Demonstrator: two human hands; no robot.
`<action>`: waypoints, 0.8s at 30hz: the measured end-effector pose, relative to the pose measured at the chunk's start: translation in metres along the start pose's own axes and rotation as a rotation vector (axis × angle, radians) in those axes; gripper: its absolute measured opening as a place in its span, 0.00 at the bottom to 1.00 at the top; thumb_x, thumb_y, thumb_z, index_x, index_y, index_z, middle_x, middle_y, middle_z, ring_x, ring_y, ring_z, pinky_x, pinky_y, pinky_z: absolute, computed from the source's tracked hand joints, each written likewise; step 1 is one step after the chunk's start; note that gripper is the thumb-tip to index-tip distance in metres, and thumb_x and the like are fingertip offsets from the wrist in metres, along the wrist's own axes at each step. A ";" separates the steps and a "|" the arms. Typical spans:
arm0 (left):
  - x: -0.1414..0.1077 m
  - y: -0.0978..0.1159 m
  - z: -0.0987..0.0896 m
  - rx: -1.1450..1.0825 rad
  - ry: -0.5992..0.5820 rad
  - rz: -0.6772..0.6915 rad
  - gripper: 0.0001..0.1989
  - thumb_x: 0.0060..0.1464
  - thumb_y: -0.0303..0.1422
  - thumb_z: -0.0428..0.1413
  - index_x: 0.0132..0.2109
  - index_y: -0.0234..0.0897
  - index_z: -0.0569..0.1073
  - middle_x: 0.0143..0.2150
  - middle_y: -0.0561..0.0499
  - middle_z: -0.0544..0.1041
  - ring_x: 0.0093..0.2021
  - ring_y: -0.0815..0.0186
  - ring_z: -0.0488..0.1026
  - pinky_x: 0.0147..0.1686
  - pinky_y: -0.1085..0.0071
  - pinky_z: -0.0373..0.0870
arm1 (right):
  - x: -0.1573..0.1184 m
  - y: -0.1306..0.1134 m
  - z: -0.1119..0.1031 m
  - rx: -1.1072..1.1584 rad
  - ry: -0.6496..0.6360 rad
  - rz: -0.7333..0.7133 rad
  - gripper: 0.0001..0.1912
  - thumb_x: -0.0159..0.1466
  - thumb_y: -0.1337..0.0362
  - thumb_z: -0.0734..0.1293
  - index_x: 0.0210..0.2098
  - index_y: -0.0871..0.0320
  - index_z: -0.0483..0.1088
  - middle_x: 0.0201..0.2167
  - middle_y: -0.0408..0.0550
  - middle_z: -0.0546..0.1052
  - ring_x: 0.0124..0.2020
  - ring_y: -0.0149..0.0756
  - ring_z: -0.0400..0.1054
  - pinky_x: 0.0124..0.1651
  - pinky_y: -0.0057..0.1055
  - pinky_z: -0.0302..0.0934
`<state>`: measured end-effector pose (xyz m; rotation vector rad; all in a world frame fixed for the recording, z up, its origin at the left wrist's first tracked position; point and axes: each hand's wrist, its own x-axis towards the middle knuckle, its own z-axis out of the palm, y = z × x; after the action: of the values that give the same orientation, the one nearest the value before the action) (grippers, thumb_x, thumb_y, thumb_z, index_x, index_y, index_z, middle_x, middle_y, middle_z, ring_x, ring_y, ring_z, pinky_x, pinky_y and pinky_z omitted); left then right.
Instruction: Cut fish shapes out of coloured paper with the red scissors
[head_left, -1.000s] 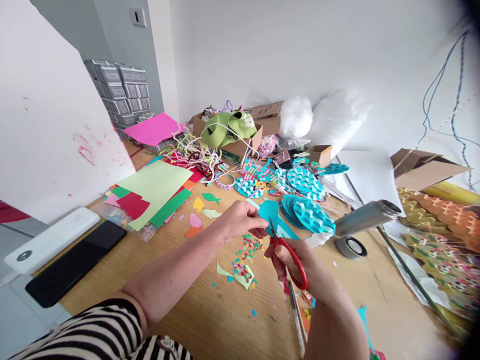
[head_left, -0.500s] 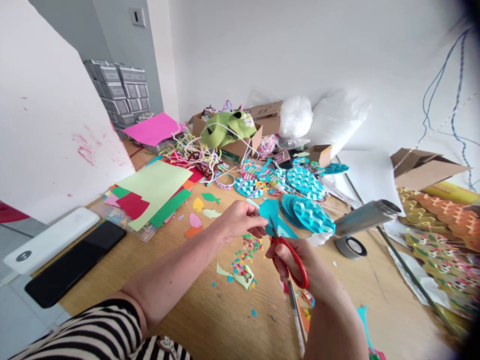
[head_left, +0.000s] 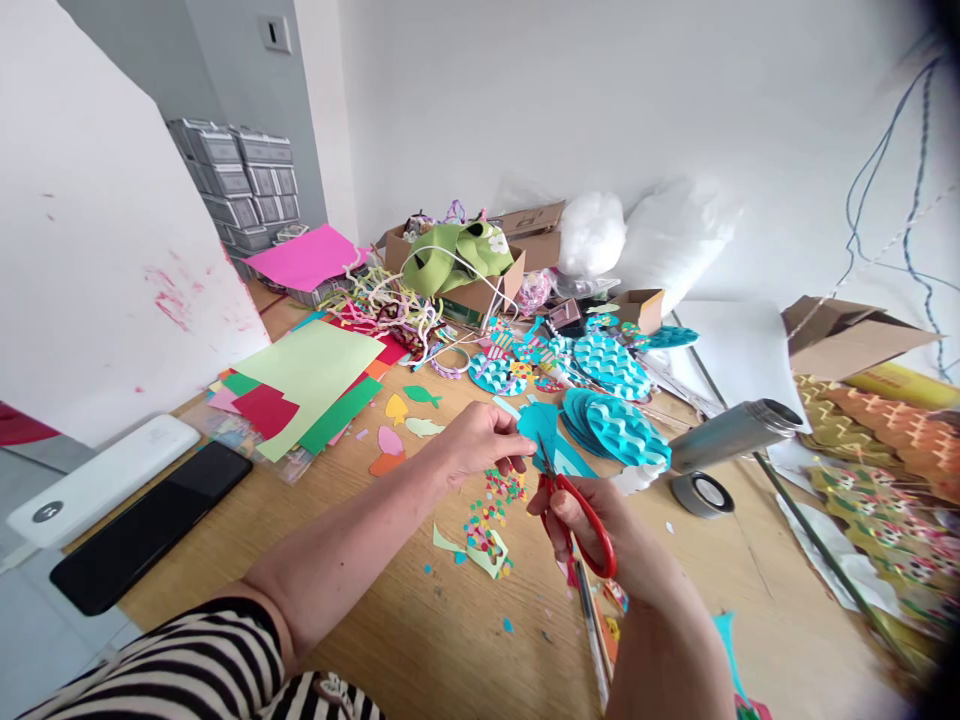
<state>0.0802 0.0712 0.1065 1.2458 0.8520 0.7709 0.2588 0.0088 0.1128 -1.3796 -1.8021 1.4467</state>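
My left hand (head_left: pixel 487 440) pinches the left edge of a blue paper piece (head_left: pixel 538 422) above the middle of the table. Red-handled scissors (head_left: pixel 589 525) are held in my right hand (head_left: pixel 592 510), with fingers through the loops. Their blades point up and away, at the lower part of the blue paper. Below the hands lie small coloured paper bits (head_left: pixel 487 520) and a pale green scrap (head_left: pixel 491 555). A stack of blue wavy discs (head_left: pixel 622 430) is just right of the paper.
Coloured sheets (head_left: pixel 322 370), a black phone (head_left: pixel 150 525) and a white device (head_left: pixel 105 480) lie left. A steel flask (head_left: pixel 735 435) and its lid (head_left: pixel 703 494) are right. Behind stand craft-filled boxes (head_left: pixel 480 295). Paper fish shapes (head_left: pixel 422 396) lie left of my hands.
The blue paper has turned slightly between my left fingers and the scissors. My right hand has shifted very slightly; its fingers have moved a little left.
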 end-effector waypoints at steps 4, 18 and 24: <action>0.000 0.001 0.000 0.001 0.000 0.000 0.09 0.44 0.31 0.58 0.22 0.31 0.70 0.18 0.53 0.71 0.19 0.74 0.66 0.21 0.77 0.63 | 0.001 0.001 0.000 -0.007 -0.008 -0.005 0.32 0.58 0.34 0.58 0.23 0.59 0.64 0.14 0.42 0.68 0.15 0.29 0.62 0.19 0.26 0.54; 0.000 0.001 0.000 0.012 -0.010 -0.007 0.08 0.43 0.32 0.58 0.22 0.32 0.70 0.18 0.53 0.70 0.19 0.73 0.66 0.22 0.76 0.62 | 0.002 0.005 -0.001 -0.019 -0.028 -0.037 0.32 0.57 0.34 0.59 0.23 0.58 0.63 0.15 0.43 0.68 0.16 0.30 0.62 0.19 0.26 0.53; 0.000 -0.001 0.000 0.007 -0.013 -0.003 0.09 0.43 0.33 0.58 0.23 0.32 0.70 0.19 0.52 0.71 0.19 0.73 0.66 0.22 0.76 0.62 | 0.001 0.007 -0.001 -0.015 -0.024 -0.032 0.32 0.58 0.34 0.58 0.24 0.58 0.63 0.14 0.43 0.68 0.14 0.29 0.60 0.19 0.26 0.52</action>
<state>0.0801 0.0709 0.1054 1.2539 0.8461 0.7574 0.2618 0.0102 0.1068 -1.3395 -1.8452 1.4421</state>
